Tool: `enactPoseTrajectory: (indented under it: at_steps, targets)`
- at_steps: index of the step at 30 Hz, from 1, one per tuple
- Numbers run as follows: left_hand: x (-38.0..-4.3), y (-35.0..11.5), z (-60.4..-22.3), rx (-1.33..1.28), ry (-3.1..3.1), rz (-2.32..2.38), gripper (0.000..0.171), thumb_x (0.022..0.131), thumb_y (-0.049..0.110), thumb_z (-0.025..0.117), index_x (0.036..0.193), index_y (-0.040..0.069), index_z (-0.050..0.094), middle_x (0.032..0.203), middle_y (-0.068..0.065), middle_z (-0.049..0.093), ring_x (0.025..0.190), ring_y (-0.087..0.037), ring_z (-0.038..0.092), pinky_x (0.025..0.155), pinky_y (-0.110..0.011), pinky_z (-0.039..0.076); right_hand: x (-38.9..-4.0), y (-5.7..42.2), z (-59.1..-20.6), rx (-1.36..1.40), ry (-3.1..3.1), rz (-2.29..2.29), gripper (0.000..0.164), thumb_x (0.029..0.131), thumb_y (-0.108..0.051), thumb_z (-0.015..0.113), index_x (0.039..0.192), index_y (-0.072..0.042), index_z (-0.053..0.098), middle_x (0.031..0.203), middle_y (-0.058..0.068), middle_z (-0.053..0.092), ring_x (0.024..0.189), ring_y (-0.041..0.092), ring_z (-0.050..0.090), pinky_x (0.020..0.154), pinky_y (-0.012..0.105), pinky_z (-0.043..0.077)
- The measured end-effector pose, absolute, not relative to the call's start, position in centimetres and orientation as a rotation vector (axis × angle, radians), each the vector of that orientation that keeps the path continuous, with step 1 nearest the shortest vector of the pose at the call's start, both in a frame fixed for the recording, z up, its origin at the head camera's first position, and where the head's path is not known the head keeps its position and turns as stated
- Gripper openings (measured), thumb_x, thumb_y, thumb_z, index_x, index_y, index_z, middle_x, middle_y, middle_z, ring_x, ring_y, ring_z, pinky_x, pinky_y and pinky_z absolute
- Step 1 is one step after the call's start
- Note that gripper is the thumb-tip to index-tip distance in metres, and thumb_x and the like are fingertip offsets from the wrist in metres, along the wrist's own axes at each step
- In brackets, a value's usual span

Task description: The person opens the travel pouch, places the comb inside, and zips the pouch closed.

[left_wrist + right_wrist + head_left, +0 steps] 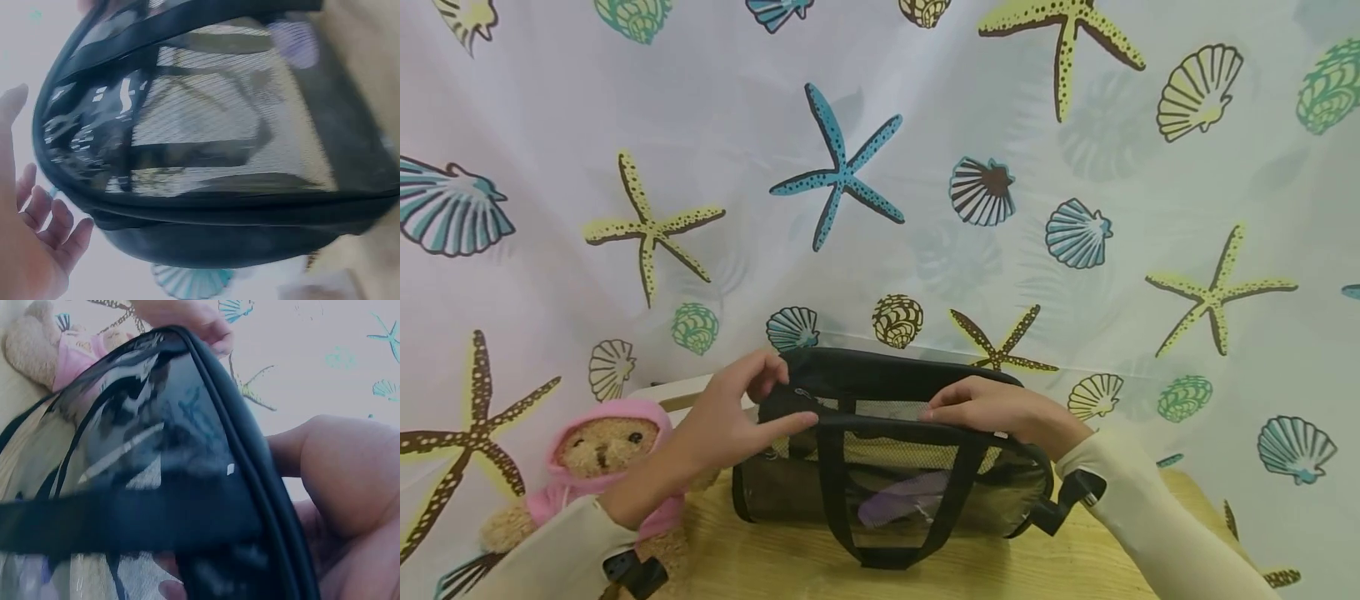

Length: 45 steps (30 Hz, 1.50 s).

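Note:
A black bag (895,432) with clear plastic panels, mesh and a carrying strap (942,500) stands with its top opened up. Over its left end, my left hand (730,408) has thumb and fingers spread apart, the thumb at the top edge; in the left wrist view those fingers (47,222) hang loosely beside the bag. My right hand (992,408) reaches over the right part of the opening. Through the clear panel in the right wrist view, some fingertips (170,589) show inside, behind the rim (250,462); whether they pinch anything is hidden. A purple thing (902,498) lies inside the bag, its kind unclear.
A teddy bear (606,446) in a pink hoodie sits left of the bag, close to my left forearm. The bag rests on a wooden table (760,567). Behind hangs a white cloth (925,275) printed with starfish and shells. A pale flat box-like thing (673,387) stands behind the bear.

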<state>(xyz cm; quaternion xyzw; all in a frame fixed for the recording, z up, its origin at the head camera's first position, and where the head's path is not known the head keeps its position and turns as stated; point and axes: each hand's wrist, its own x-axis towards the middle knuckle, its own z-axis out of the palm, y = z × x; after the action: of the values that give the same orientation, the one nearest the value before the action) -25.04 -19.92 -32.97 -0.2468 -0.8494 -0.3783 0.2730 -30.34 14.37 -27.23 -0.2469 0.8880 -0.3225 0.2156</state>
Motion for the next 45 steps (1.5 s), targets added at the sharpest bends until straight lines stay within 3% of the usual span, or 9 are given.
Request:
enactPoseTrajectory:
  at_steps: [5, 14, 22, 29, 38, 42, 45]
  targets:
    - [-24.1, -20.2, -35.4, -0.548, -2.278, -1.077, 0.054, 0.075, 0.031, 0.094, 0.106, 0.016, 0.052, 0.087, -0.002, 0.047, 0.08, -0.011, 0.045, 0.068, -0.025, 0.04, -30.2, 12.0, -26.4, -0.709, 2.414, -0.902, 0.034, 0.105, -0.04, 0.058, 0.132, -0.023, 0.068, 0.142, -0.001, 0.062, 0.14, 0.024, 0.054, 0.118, 0.051, 0.041]
    - [-24.3, -21.0, -37.6, -0.506, -2.135, -1.363, 0.039, 0.079, 0.013, 0.09, 0.095, 0.011, 0.054, 0.085, 0.0, 0.051, 0.079, -0.01, 0.051, 0.073, -0.023, 0.045, -30.5, 7.1, -25.9, -0.772, 2.178, -1.068, 0.044, 0.108, -0.03, 0.053, 0.145, -0.005, 0.057, 0.148, 0.012, 0.059, 0.141, 0.028, 0.055, 0.12, 0.047, 0.04]
    - [-24.4, -21.0, -38.1, -0.504, -2.073, -1.408, 0.035, 0.079, 0.009, 0.09, 0.092, 0.011, 0.057, 0.086, 0.002, 0.054, 0.081, -0.009, 0.054, 0.076, -0.02, 0.047, -30.9, 3.3, -26.1, -0.718, 2.249, -0.959, 0.04, 0.107, -0.034, 0.054, 0.141, -0.013, 0.063, 0.15, 0.008, 0.058, 0.143, 0.028, 0.053, 0.121, 0.047, 0.04]
    - [-24.6, -20.9, -38.0, -0.54, -2.031, -1.444, 0.034, 0.077, 0.004, 0.09, 0.087, 0.01, 0.057, 0.081, 0.003, 0.054, 0.076, -0.009, 0.054, 0.072, -0.021, 0.048, -31.1, 1.5, -26.3, -0.718, 2.271, -0.991, 0.036, 0.107, -0.029, 0.055, 0.137, -0.013, 0.065, 0.148, 0.008, 0.06, 0.14, 0.028, 0.055, 0.118, 0.047, 0.042]
    - [-24.9, -21.2, -37.6, -0.586, -2.038, -1.48, 0.033, 0.077, 0.0, 0.088, 0.085, 0.008, 0.057, 0.079, 0.006, 0.055, 0.072, -0.008, 0.058, 0.067, -0.023, 0.049, -32.2, 0.4, -26.2, -0.705, 2.333, -0.982, 0.029, 0.102, -0.033, 0.066, 0.124, -0.016, 0.075, 0.132, 0.006, 0.07, 0.125, 0.027, 0.066, 0.109, 0.045, 0.052]
    - [-24.9, -21.4, -37.4, -0.64, -2.064, -1.451, 0.031, 0.078, 0.002, 0.088, 0.084, 0.011, 0.058, 0.079, 0.006, 0.056, 0.074, -0.007, 0.062, 0.069, -0.022, 0.051, -32.3, 0.2, -26.1, -0.686, 2.355, -0.973, 0.024, 0.101, -0.033, 0.068, 0.114, -0.015, 0.079, 0.094, -0.002, 0.066, 0.09, 0.015, 0.063, 0.086, 0.034, 0.055]
    - [-25.0, -21.5, -37.2, -0.664, -2.085, -1.422, 0.032, 0.079, 0.003, 0.088, 0.082, 0.013, 0.058, 0.078, 0.005, 0.054, 0.075, -0.007, 0.064, 0.071, -0.021, 0.052, -32.3, 0.2, -26.0, -0.701, 2.385, -0.961, 0.021, 0.101, -0.031, 0.067, 0.11, -0.018, 0.08, 0.083, -0.006, 0.059, 0.079, 0.011, 0.057, 0.074, 0.029, 0.051]
